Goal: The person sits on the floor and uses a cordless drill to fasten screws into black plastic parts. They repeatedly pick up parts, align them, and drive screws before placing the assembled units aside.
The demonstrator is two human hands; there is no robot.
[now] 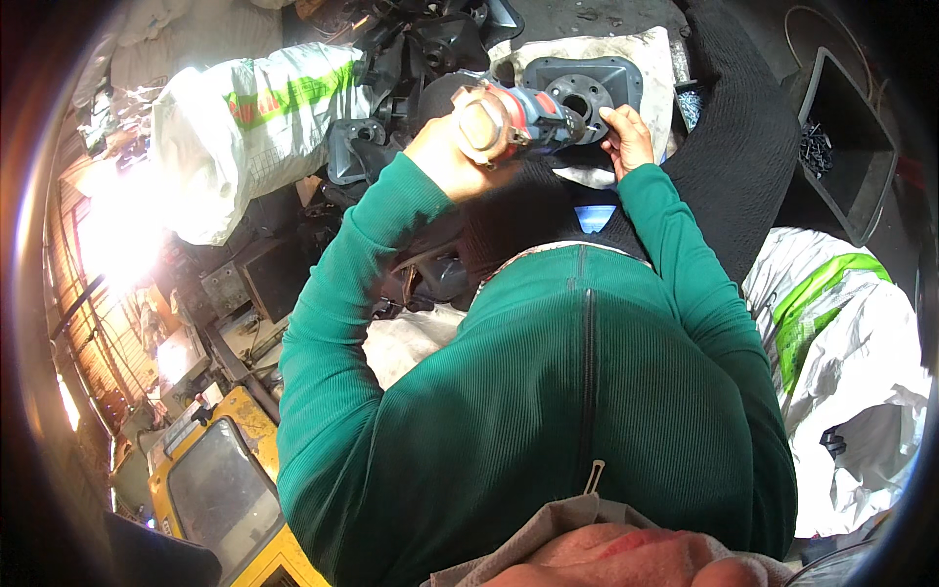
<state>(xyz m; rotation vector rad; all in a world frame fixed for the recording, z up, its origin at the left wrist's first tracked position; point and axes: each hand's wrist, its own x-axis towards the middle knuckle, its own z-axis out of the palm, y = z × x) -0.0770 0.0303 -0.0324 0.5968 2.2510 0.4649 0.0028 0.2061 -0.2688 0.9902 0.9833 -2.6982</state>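
My left hand [442, 157] is wrapped round a red and blue cordless drill [528, 110], whose nose points right. Just beyond the nose lies a dark grey moulded part [626, 80] with a rectangular base and a round, holed flange. Beneath that part is a white pad [660, 61]. The fingertips of my right hand [631, 140] are pinched together at the flange's right edge, close to the drill's tip. Whatever they hold is too small to make out.
Black moulded parts [430, 44] are heaped at the upper left, beside a white sack [249, 127] with a green stripe. On the right are a small box of screws [691, 106], a dark bin [856, 166] with small dark pieces, and another sack [831, 391]. A yellow machine [249, 430] stands lower left.
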